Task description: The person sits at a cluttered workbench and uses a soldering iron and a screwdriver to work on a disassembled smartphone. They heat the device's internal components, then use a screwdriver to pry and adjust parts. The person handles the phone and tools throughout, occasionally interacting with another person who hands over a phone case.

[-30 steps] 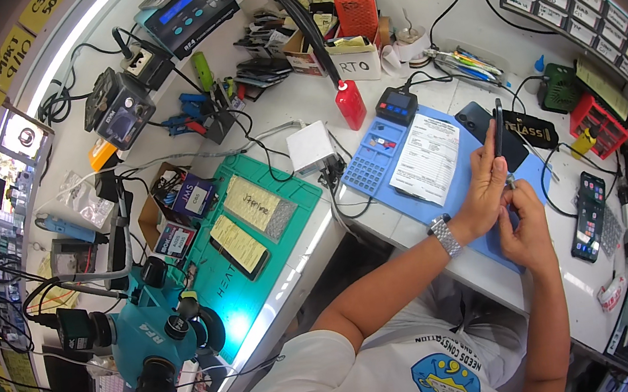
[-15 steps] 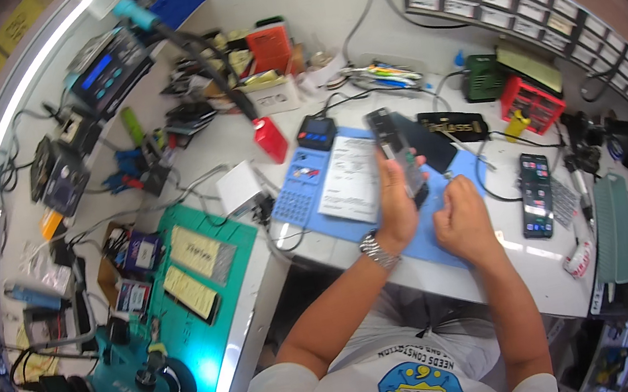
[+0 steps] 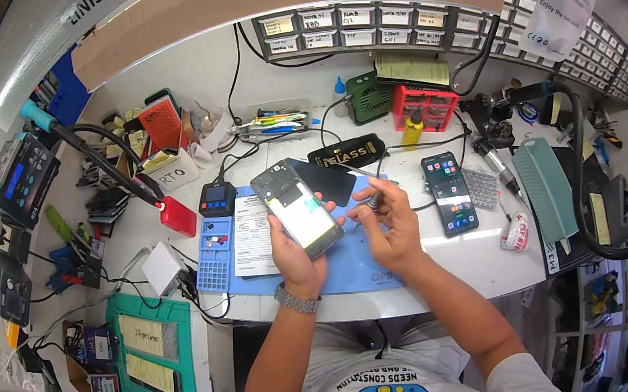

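Note:
My left hand (image 3: 299,259) cradles a phone with its back cover off (image 3: 298,210), tilted so its inner side faces up. Dark parts show at the phone's top, and a bright silvery area lies in its middle. Just to the right, my right hand (image 3: 390,225) is raised with bent fingers, apart from the phone. Between its thumb and fingers is a small dark tool (image 3: 374,200), perhaps a screwdriver, mostly hidden. Beneath both hands lies a blue work mat (image 3: 358,270), with a printed paper sheet (image 3: 251,242) left of the phone.
A lit smartphone (image 3: 450,193) lies at the right, beside a teal tray (image 3: 544,190). Behind the hands are a dark flat panel (image 3: 332,181), a black pouch (image 3: 347,153) and a red drawer box (image 3: 424,108). A red-ended arm (image 3: 177,216) reaches in from the left, near a green mat (image 3: 186,369).
My view has turned, shifting the bench leftward in the picture. The phone is now tilted flatter, showing its inside. My right hand's fingers have loosened from a fist, revealing the small tool.

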Motion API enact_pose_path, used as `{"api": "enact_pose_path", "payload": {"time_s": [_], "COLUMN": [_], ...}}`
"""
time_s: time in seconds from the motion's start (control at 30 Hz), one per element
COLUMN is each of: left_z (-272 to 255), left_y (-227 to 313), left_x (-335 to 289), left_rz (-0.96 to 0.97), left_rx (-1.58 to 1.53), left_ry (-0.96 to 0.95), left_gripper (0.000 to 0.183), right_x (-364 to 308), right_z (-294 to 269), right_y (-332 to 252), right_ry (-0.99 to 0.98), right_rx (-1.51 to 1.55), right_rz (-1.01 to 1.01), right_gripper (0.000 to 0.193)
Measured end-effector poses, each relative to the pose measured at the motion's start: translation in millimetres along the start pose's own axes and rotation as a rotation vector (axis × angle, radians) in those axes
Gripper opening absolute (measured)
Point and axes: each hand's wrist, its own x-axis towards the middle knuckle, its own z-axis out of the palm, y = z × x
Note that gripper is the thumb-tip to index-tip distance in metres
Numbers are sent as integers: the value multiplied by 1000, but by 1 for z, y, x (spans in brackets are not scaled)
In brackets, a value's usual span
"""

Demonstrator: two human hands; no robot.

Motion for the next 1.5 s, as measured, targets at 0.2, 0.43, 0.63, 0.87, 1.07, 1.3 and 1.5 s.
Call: {"api": "enact_pose_path", "payload": {"time_s": [0.2,0.43,0.63,0.87,1.07,1.3,1.5], "left_z": [3,5,3,7,9,5,0], "left_y": [1,0,0,1,0,-2,-4], "left_x": [-2,-1,1,-1,-2,-1,3], "left_rz": [8,19,34,18,15,12,-16], "left_rx": [10,28,36,48,58,40,8], "left_ry": [-23,-24,-8,-15,-25,-36,-30], "left_gripper": [70,70,69,70,71,72,73], "right_x": [-6,-8,-8,-5,-7,-6,-10], "right_z": [8,8,8,7,8,9,11], "right_y": [12,10,6,10,13,14,16], "right_ry": [21,4,16,13,14,15,85], "right_rx": [134,115,106,71,69,27,-108], "right_rz": [-78,-96,-112,-163,-146,-160,-219], "right_gripper": [70,61,60,63,62,62,61]}}
